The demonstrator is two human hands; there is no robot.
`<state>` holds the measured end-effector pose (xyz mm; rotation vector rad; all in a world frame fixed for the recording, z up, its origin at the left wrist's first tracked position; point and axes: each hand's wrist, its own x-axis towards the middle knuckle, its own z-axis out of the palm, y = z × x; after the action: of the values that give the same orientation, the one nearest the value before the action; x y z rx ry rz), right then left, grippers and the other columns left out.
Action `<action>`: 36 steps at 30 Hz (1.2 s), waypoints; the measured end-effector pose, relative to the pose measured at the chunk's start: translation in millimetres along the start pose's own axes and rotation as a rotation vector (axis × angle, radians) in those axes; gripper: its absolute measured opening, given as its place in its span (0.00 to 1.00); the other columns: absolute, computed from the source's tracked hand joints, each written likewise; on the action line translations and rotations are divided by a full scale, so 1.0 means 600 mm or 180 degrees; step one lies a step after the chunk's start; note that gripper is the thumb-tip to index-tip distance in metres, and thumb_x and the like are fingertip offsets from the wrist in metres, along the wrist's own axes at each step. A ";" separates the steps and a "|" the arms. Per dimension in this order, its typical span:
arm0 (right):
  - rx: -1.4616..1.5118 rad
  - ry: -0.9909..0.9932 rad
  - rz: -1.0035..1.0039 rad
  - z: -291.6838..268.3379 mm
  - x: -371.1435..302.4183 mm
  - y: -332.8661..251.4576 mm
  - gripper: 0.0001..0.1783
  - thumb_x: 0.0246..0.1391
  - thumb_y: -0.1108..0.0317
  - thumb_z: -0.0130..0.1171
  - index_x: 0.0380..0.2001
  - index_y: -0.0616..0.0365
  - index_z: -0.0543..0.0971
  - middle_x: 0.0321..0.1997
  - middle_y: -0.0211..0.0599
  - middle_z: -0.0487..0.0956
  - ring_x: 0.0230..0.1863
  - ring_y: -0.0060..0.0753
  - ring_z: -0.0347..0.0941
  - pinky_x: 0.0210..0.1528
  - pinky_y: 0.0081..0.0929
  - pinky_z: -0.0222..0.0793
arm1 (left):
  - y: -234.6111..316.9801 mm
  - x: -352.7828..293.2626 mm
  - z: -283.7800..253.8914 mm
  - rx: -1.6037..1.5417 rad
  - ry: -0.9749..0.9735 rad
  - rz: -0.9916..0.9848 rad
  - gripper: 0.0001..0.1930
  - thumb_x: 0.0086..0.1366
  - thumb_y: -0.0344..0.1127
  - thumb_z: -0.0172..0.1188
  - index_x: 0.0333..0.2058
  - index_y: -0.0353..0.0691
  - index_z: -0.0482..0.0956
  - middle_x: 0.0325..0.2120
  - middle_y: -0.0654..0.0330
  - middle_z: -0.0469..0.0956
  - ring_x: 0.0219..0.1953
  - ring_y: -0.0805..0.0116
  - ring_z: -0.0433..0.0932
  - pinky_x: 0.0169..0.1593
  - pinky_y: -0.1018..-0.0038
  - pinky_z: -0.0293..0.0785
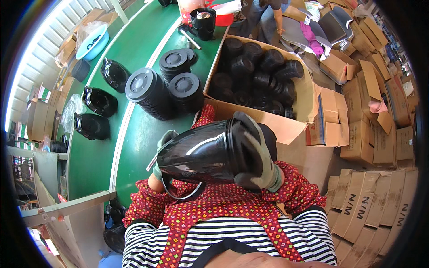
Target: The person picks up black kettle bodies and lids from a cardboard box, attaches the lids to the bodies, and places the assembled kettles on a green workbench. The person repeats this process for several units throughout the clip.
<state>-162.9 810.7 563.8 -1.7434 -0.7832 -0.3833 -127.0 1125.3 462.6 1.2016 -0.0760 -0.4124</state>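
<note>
Held tilted on its side in front of my chest is a glossy black bucket-shaped container. A thin curved strip like a handle hangs from its left end. My gloved right hand is closed over the container's right end, its fingers spread round the dark round part there. At the left end, my gloved left hand grips the container from behind, with most of its fingers hidden. Beyond it on the green table are stacks of round black discs, one tall stack and a nearer-right stack.
A cardboard box of black round parts stands right of the green table. Several glossy black housings line the table's left. A black bucket stands at the far end. Stacked cartons fill the right. Another person is at the back.
</note>
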 end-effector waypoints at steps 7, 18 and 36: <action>-0.0270 -0.0550 -0.0461 -0.021 0.012 -0.002 0.55 0.39 0.44 0.83 0.69 0.56 0.74 0.80 0.68 0.53 0.79 0.82 0.48 0.75 0.71 0.49 | -0.014 -0.016 -0.010 -0.1189 -0.0730 -0.0823 0.25 0.80 0.40 0.50 0.69 0.35 0.66 0.63 0.55 0.77 0.60 0.64 0.79 0.71 0.61 0.69; 0.1191 0.0400 0.2142 -0.012 0.006 -0.017 0.36 0.78 0.58 0.48 0.78 0.67 0.54 0.74 0.51 0.66 0.73 0.41 0.65 0.77 0.33 0.54 | -0.037 0.015 0.000 0.1610 0.0803 0.1498 0.29 0.46 0.44 0.84 0.40 0.37 0.76 0.35 0.62 0.80 0.38 0.75 0.78 0.44 0.74 0.76; 0.0897 0.0181 0.1224 -0.027 -0.002 -0.019 0.56 0.62 0.47 0.70 0.80 0.63 0.53 0.79 0.54 0.61 0.80 0.48 0.56 0.80 0.41 0.50 | -0.040 0.021 0.011 0.1226 0.0965 0.0906 0.28 0.49 0.46 0.82 0.38 0.36 0.76 0.32 0.63 0.80 0.36 0.75 0.77 0.45 0.73 0.75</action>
<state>-169.5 797.0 576.5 -1.5643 -0.4227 -0.0574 -123.6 1108.2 441.1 1.5945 -0.0649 0.0417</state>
